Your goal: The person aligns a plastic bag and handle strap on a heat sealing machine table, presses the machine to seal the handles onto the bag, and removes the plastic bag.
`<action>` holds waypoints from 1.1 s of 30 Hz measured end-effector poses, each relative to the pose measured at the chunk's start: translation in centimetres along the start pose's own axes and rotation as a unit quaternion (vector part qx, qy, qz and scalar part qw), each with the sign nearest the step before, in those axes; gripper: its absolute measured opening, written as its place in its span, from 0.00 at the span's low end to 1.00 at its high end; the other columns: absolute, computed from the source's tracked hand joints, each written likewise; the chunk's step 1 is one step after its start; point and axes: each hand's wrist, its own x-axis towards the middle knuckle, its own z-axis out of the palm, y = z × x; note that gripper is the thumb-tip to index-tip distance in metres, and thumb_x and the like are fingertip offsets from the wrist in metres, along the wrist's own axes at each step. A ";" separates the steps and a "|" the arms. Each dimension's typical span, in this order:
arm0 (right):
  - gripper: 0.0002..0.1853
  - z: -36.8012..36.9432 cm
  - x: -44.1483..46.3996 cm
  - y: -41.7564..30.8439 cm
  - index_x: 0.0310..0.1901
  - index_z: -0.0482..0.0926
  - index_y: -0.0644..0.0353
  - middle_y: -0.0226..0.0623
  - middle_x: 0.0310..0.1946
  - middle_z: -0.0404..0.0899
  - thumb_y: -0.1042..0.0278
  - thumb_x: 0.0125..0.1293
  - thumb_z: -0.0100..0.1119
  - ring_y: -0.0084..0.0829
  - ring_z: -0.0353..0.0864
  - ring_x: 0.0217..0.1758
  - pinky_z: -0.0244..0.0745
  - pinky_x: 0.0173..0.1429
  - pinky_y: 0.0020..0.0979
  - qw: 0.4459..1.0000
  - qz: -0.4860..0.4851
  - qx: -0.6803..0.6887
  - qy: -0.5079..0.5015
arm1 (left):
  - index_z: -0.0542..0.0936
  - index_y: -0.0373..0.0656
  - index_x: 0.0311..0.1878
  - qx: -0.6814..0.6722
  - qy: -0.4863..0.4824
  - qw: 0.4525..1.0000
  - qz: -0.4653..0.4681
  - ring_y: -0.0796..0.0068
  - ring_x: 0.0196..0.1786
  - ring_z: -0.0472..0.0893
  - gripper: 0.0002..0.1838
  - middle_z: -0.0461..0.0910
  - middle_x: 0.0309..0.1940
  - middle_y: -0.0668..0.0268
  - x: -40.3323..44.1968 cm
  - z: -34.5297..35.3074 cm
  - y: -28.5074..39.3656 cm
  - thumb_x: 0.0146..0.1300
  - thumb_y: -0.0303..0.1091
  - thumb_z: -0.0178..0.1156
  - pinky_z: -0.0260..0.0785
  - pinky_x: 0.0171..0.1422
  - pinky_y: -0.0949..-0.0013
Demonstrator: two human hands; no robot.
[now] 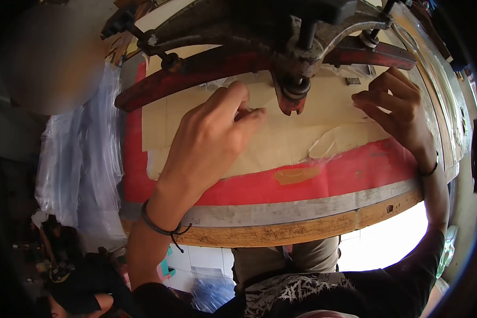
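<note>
My left hand [209, 130] hovers above the beige sheet [196, 108], fingers curled in and thumb near the bent forefinger. Whatever is between them, if anything, is hidden. On the far side, my right hand [396, 103] has its thumb and fingertips drawn together in a pinch; I cannot make out anything in it. A small dark block [353, 81] lies just left of that hand. Between the hands hangs the forked red tip [291, 106] of a press-like machine. Beneath the beige sheet lies a red sheet [238, 190].
Overhead, the machine's dark metal arm [217, 26] carries a long red bar [191, 77]. Clear plastic sheets [82, 153] hang at the left. A metal strip [281, 209] and a wooden edge [281, 230] border the table. Another person [79, 281] is at the lower left.
</note>
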 end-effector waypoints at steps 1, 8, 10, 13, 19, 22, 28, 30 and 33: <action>0.12 -0.1 0.2 -0.2 0.36 0.89 0.55 0.26 0.24 0.73 0.75 0.46 0.77 0.29 0.72 0.29 0.69 0.32 0.31 1.000 0.004 -0.014 -0.008 | 0.86 0.40 0.46 0.002 0.019 1.000 0.012 0.64 0.37 0.81 0.17 0.74 0.35 0.63 0.0 0.7 -0.3 0.52 0.18 0.63 0.77 0.40 0.66; 0.14 0.6 -0.1 0.0 0.38 0.90 0.52 0.28 0.27 0.71 0.74 0.46 0.77 0.29 0.71 0.31 0.68 0.33 0.32 1.000 0.004 -0.013 -0.014 | 0.84 0.35 0.48 0.028 0.017 0.999 0.017 0.63 0.42 0.86 0.19 0.79 0.41 0.60 0.1 1.2 -0.6 0.51 0.14 0.61 0.81 0.45 0.63; 0.14 0.6 0.1 -0.2 0.38 0.90 0.52 0.28 0.27 0.72 0.74 0.46 0.77 0.29 0.72 0.31 0.69 0.33 0.32 1.000 0.004 -0.021 -0.010 | 0.85 0.36 0.48 0.020 0.019 0.999 0.022 0.63 0.42 0.85 0.19 0.80 0.40 0.60 0.2 1.2 -0.8 0.51 0.14 0.62 0.81 0.45 0.64; 0.14 0.3 -0.1 -0.5 0.38 0.90 0.53 0.28 0.28 0.75 0.74 0.47 0.77 0.30 0.73 0.31 0.70 0.34 0.32 0.999 0.006 -0.029 -0.024 | 0.85 0.37 0.44 0.019 0.051 0.998 0.041 0.66 0.40 0.84 0.14 0.79 0.40 0.62 0.6 1.5 -0.8 0.53 0.19 0.63 0.81 0.42 0.66; 0.14 0.4 -0.1 -0.1 0.39 0.89 0.56 0.30 0.27 0.78 0.75 0.48 0.75 0.31 0.76 0.32 0.72 0.36 0.33 0.999 -0.006 0.005 -0.040 | 0.85 0.37 0.42 0.006 0.067 0.996 0.059 0.65 0.38 0.85 0.11 0.81 0.39 0.62 0.5 1.7 -1.2 0.54 0.20 0.64 0.82 0.41 0.66; 0.13 0.4 0.0 -0.3 0.39 0.89 0.56 0.30 0.27 0.79 0.74 0.48 0.75 0.32 0.78 0.33 0.73 0.37 0.34 0.999 -0.011 0.013 -0.037 | 0.84 0.37 0.43 -0.002 0.062 0.997 0.052 0.63 0.38 0.86 0.11 0.82 0.39 0.61 0.3 2.0 -1.3 0.55 0.20 0.63 0.82 0.41 0.66; 0.14 0.5 -0.3 -0.2 0.41 0.89 0.55 0.31 0.30 0.77 0.74 0.49 0.75 0.32 0.77 0.33 0.74 0.37 0.33 0.998 -0.014 0.024 -0.048 | 0.84 0.36 0.43 -0.024 0.072 0.996 0.052 0.62 0.38 0.86 0.11 0.83 0.38 0.61 0.4 2.3 -1.5 0.55 0.19 0.62 0.82 0.41 0.66; 0.15 0.6 -0.3 -0.5 0.42 0.89 0.55 0.31 0.31 0.76 0.75 0.49 0.74 0.30 0.77 0.33 0.74 0.37 0.32 0.998 -0.003 0.034 -0.050 | 0.83 0.36 0.42 -0.028 0.078 0.995 0.054 0.62 0.38 0.86 0.11 0.83 0.38 0.61 0.5 2.4 -1.6 0.55 0.19 0.63 0.82 0.41 0.66; 0.16 1.1 -0.6 -0.6 0.43 0.89 0.56 0.31 0.32 0.76 0.80 0.49 0.72 0.28 0.77 0.33 0.75 0.37 0.30 0.998 0.022 0.049 -0.033 | 0.83 0.37 0.42 -0.030 0.087 0.994 0.058 0.62 0.37 0.86 0.11 0.83 0.38 0.61 0.4 2.5 -1.8 0.55 0.20 0.63 0.82 0.40 0.66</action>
